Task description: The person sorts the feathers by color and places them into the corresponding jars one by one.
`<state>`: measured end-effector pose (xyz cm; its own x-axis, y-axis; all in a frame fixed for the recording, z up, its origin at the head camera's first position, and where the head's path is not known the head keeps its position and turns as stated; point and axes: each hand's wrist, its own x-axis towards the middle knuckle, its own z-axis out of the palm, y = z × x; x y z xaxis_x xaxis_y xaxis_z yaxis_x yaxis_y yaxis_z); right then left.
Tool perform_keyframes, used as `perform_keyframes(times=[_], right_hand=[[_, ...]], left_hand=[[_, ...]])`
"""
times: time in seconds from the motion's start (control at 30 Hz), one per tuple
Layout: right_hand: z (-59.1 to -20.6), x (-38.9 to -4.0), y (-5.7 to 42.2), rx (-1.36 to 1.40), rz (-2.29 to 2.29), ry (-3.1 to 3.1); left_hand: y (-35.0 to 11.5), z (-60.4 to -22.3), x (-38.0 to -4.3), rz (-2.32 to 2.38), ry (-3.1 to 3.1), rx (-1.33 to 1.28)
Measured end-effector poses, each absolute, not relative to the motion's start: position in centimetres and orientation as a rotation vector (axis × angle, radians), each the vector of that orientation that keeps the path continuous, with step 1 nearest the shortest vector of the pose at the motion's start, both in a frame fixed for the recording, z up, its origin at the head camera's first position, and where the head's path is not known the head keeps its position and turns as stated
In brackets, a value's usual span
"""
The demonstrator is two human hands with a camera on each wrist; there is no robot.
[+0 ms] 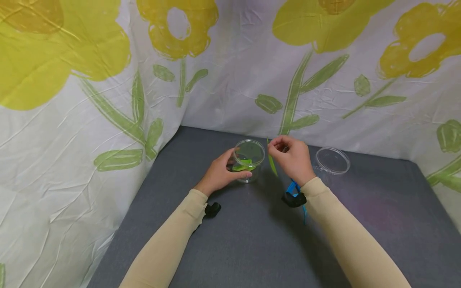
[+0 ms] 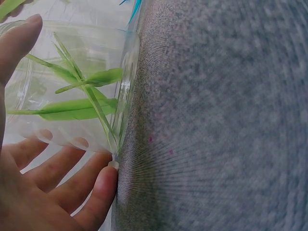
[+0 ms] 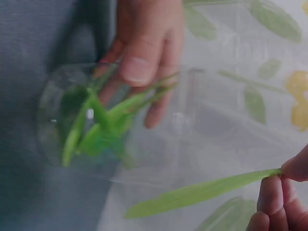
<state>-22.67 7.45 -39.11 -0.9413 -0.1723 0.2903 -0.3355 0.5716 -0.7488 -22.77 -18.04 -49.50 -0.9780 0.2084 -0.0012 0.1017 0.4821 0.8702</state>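
Note:
My left hand (image 1: pixel 223 170) holds a clear plastic jar (image 1: pixel 257 170), thumb on the near side and fingers round the far side. The jar stands upright on the grey table. Several green feathers (image 2: pixel 72 109) lie crossed inside it, plain through the wall in the left wrist view. Just right of the jar's mouth, my right hand (image 1: pixel 293 156) pinches one more green feather (image 3: pixel 192 195) by its thin quill end, between thumb and fingertips. That feather hangs tip down, outside the jar.
A second clear plastic container (image 1: pixel 336 173) stands on the grey tabletop (image 1: pixel 237 240), behind and right of my right hand. A flower-printed white cloth (image 1: pixel 230 92) rises along the table's back and left side. Dark wrist mounts (image 1: pixel 212 210) sit under both sleeves.

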Motion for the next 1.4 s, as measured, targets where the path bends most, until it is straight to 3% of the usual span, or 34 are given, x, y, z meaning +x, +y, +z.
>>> perform_keyframes(times=[0.33, 0.63, 1.4], right_hand=[[-35.7, -23.7, 5.8, 0.489, 1.370, -2.497], [-35.1, -24.6, 4.4, 0.514, 1.407, -2.433], [-39.1, -25.2, 1.4, 0.592, 1.407, -2.487]], left_hand=[[-18.0, -49.2, -22.5, 1.561, 2.587, 0.283], [-17.9, -49.3, -22.5, 1.567, 2.575, 0.305], [-18.2, -49.3, -22.7, 1.563, 2.564, 0.324]])
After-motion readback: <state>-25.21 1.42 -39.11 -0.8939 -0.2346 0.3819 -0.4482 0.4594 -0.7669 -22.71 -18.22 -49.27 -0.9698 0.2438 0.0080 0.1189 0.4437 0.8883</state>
